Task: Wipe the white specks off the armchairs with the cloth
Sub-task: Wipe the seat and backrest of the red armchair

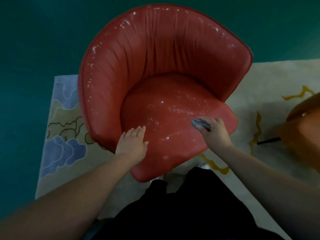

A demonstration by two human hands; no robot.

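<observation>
On rug: red armchair (164,70), seat facing the camera.
Left hand (132,144): flat, fingers together and straight, palm down on seat front-left; holds nothing.
Right hand (214,131): closed round grey cloth (200,124), pressing it on seat front-right.
Specks (180,108): white, across seat centre, also along backrest rim.
Far right: orange chair (304,122), partly in view.
</observation>
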